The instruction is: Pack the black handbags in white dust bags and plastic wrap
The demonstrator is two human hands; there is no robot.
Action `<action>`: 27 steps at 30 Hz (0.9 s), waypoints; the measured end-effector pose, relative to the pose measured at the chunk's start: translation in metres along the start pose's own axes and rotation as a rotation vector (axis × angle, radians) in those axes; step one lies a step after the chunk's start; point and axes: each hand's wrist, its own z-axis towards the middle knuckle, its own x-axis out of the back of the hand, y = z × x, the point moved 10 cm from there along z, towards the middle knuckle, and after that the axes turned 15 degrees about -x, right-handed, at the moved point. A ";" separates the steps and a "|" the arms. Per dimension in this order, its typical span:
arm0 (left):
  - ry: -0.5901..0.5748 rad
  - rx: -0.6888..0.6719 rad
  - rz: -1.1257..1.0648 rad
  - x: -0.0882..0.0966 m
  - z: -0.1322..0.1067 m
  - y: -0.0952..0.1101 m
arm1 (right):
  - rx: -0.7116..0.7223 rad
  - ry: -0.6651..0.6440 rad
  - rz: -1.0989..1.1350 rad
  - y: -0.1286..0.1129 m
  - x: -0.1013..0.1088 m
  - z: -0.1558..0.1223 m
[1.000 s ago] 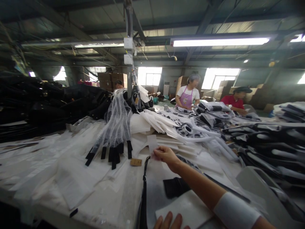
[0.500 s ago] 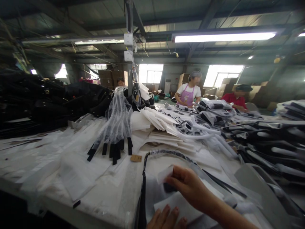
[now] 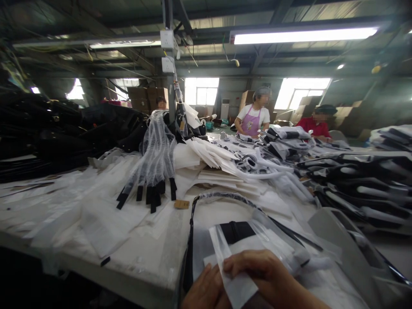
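A black bag with a long handle (image 3: 233,197) wrapped in clear film lies at the front of the table. White translucent sheets cover much of its body, and a black strap (image 3: 236,231) shows between them. My right hand (image 3: 262,272) bends its fingers over a strip of white wrapping sheet (image 3: 236,287), pinching it near the bag's middle. Beside it, my left hand (image 3: 206,287) lies with its fingers stretched out on the bag's near side, the strip partly covering the fingertips.
Film-wrapped straps with black ends (image 3: 156,163) hang by a post left of centre. White sheets (image 3: 212,159) are stacked behind the bag, near a brown tag (image 3: 181,204). Wrapped black bags (image 3: 357,184) and a grey plastic holder (image 3: 341,240) stand right. Two co-workers (image 3: 252,118) (image 3: 317,124) are across the table.
My right hand has come down and nearer, laying the white strip across the bag and baring the black strap. My left hand has shifted slightly left. The camera view has tilted down a little.
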 end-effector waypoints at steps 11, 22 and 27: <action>0.067 -0.059 -0.078 0.021 0.003 -0.012 | 0.345 0.102 -0.381 -0.009 -0.012 -0.035; 0.029 -0.167 -0.031 0.016 0.002 -0.001 | 0.162 0.089 -0.283 -0.021 0.014 -0.035; 0.041 -0.185 -0.011 0.014 0.002 0.000 | -0.029 0.174 -0.652 -0.003 0.029 0.038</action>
